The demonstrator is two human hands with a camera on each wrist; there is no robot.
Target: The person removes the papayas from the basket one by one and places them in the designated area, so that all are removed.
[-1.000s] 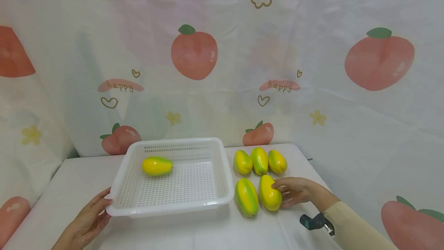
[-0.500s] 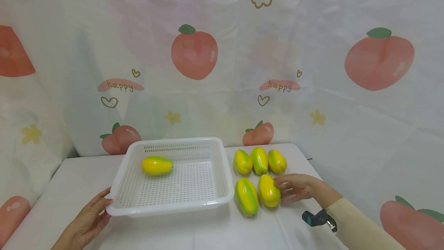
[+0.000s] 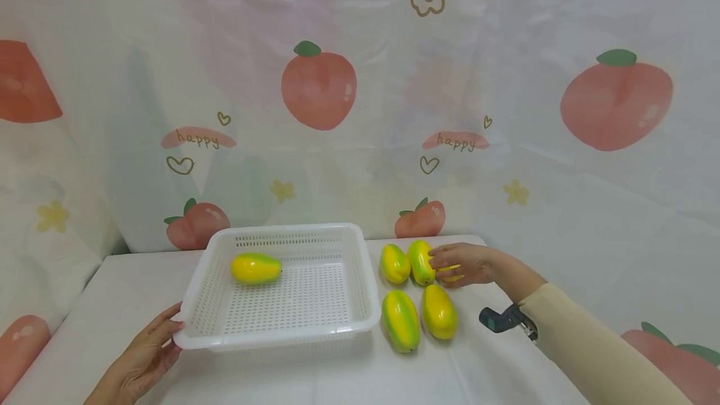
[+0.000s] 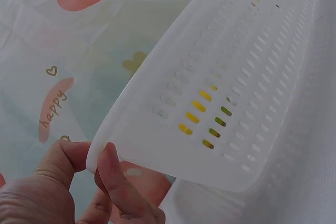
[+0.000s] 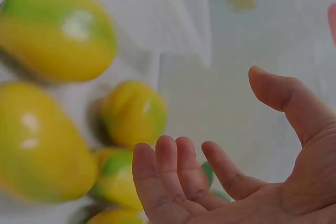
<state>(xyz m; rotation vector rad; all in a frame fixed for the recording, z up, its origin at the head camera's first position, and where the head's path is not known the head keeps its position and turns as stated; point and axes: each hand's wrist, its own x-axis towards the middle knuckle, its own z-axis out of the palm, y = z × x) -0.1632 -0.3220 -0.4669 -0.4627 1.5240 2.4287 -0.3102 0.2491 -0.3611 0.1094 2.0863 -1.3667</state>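
Observation:
A white perforated plastic basket [image 3: 292,331] stands on the table, with one yellow-green papaya [image 3: 255,269] lying inside at its left. My left hand [image 3: 140,355] pinches the basket's near left corner rim between thumb and fingers, as the left wrist view also shows. To the right of the basket lie several more papayas: a front pair, with a left one [image 3: 401,321] and a right one [image 3: 440,312], and a back row. Over the back row's right end hovers my right hand [image 3: 467,263], fingers extended and thumb apart, partly covering the rightmost papaya. Nothing is in its grasp.
A white cloth covers the table [image 3: 247,380]. Behind and beside it hangs a pale curtain [image 3: 360,186] printed with peaches and flowers. A dark camera mount [image 3: 506,319] sticks out from the right wrist.
My right hand has left the front right papaya and moved back to the rear row. That front papaya shifted slightly. My left hand and the basket have stayed put.

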